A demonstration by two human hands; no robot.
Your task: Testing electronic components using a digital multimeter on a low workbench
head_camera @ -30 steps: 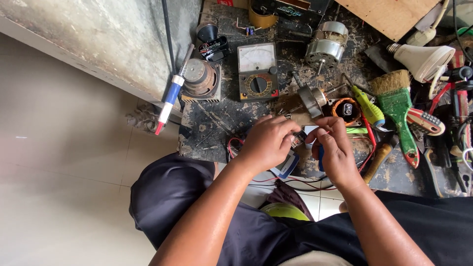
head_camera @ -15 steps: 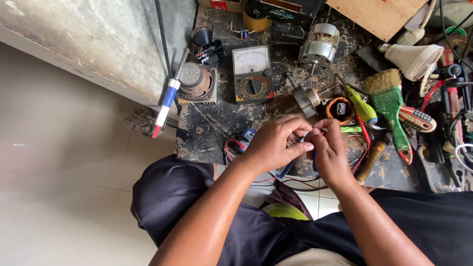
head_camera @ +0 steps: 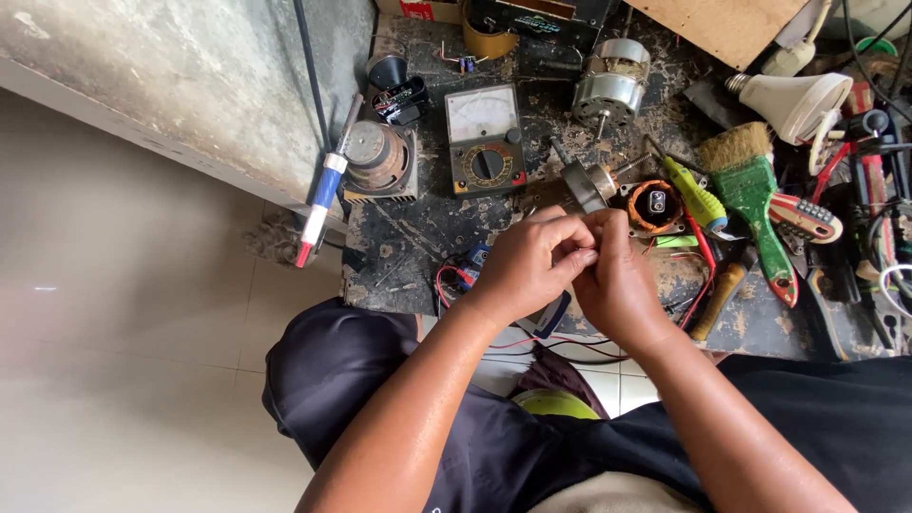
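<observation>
My left hand (head_camera: 532, 261) and my right hand (head_camera: 617, 277) meet fingertip to fingertip just above the near edge of a dirty work board (head_camera: 418, 237). Both pinch something small between them; the fingers hide it and I cannot tell what it is. Thin red wires (head_camera: 449, 277) and a small blue part (head_camera: 475, 256) lie under my left wrist. Just beyond my knuckles are a motor rotor (head_camera: 587, 182) and a copper-wound coil (head_camera: 655, 206).
On the board are an analog meter (head_camera: 485, 140), a silver motor (head_camera: 608, 85), a round metal part (head_camera: 378, 160), a green-handled brush (head_camera: 750, 190), a green-yellow screwdriver (head_camera: 698, 197), a white bulb (head_camera: 793, 95) and a wooden-handled tool (head_camera: 717, 290). A blue-white tool (head_camera: 323, 190) leans against the concrete slab at left.
My hands have drawn closer together, so the fingertips now touch. They sit slightly farther right over the board; the objects on it have not moved.
</observation>
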